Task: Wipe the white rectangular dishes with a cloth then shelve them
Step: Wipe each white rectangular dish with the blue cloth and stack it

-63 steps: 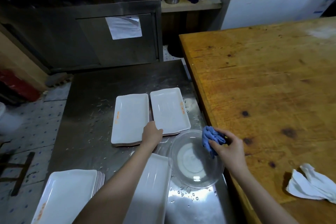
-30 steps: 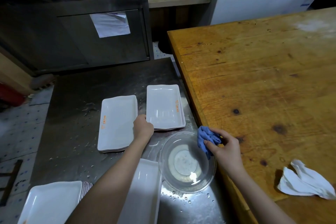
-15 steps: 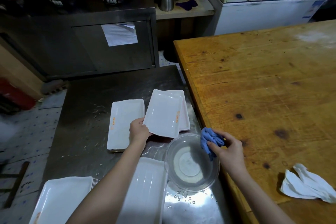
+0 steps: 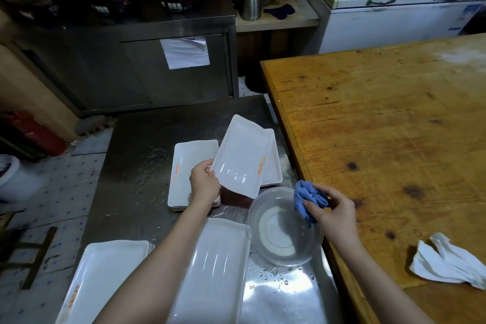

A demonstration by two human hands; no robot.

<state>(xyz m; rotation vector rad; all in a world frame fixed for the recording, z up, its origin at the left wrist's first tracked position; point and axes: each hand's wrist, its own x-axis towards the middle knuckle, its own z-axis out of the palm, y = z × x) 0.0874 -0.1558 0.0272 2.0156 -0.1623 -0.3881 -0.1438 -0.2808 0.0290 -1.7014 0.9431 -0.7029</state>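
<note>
l hand [image 4: 204, 183] grips tilted dish [image 4: 243, 156] corner, r hand [image 4: 333, 208] holds cloth [image 4: 308, 198]

The white dish [image 4: 242, 158] is smooth and shiny. The metal table [image 4: 147, 144] is grey, dull and scratched, with shiny water drops on it. The bowl [image 4: 263, 242] is clear and glossy. The blue cloth [image 4: 310, 198] looks soft and crumpled. The big table [image 4: 381, 139] is worn, matt wood with dark knots.
</note>
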